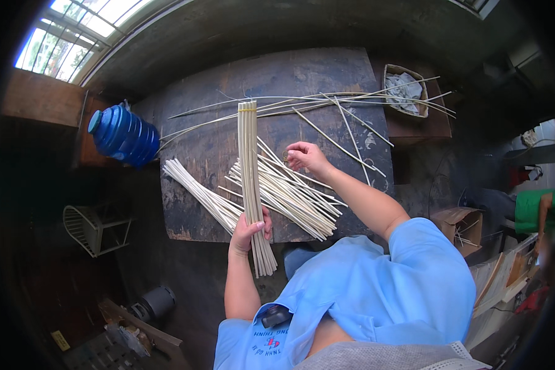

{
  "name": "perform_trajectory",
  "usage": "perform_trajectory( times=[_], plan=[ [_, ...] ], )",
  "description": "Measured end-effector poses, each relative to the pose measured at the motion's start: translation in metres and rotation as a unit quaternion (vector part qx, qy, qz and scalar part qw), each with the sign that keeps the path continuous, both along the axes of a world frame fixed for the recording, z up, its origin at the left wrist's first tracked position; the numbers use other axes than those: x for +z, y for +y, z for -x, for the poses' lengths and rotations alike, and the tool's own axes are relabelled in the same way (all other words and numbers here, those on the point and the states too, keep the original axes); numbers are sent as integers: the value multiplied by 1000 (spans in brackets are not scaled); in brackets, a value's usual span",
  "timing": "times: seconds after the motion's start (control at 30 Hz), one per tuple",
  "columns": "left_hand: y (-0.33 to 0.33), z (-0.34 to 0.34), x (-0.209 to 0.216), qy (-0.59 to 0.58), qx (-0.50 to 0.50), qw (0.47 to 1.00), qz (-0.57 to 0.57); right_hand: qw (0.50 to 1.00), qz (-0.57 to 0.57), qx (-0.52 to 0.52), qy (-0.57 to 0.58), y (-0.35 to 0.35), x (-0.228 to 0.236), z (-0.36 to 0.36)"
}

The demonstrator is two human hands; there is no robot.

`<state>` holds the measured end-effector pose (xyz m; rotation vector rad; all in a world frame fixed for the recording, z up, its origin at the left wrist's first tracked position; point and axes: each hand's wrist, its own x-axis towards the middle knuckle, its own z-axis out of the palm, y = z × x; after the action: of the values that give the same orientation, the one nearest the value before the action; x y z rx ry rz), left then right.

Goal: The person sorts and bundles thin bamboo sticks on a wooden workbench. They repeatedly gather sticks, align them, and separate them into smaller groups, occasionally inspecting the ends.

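Observation:
My left hand (250, 230) is wrapped round the lower part of a bundle of pale rods (248, 166). The bundle stands up from the near table edge, with a yellow band (247, 110) round its far end; its near ends fan out slightly below my hand. My right hand (307, 157) is apart from the bundle, to its right, fingers pinched on a thin brownish loop (285, 156) that looks like a rubber band. Beneath it a loose pile of cut rods (302, 203) lies on the table. Another bundle of rods (197, 192) lies slanted to the left.
Long thin canes (277, 106) cross the far side of the dark worn table (277, 68). A basket (406, 69) with cloth stands at the far right. On the left are a blue water jug (124, 134) and a pale rack (95, 228). A person in green (529, 209) is at the right.

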<state>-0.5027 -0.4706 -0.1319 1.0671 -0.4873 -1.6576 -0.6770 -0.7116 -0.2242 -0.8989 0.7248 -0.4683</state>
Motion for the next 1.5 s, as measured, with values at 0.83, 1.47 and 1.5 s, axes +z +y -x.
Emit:
perform_trajectory(
  times=[0.83,1.47,1.5],
  plan=[
    [-68,88,-14,-484,-22,865,133,932,243,104,-246,34,174,71],
    [-111,85,13,41,203,976,66,954,-128,265,-47,71,89,89],
    [-108,79,3,-74,230,970,31,947,-153,278,-47,68,97,89]
  ],
)
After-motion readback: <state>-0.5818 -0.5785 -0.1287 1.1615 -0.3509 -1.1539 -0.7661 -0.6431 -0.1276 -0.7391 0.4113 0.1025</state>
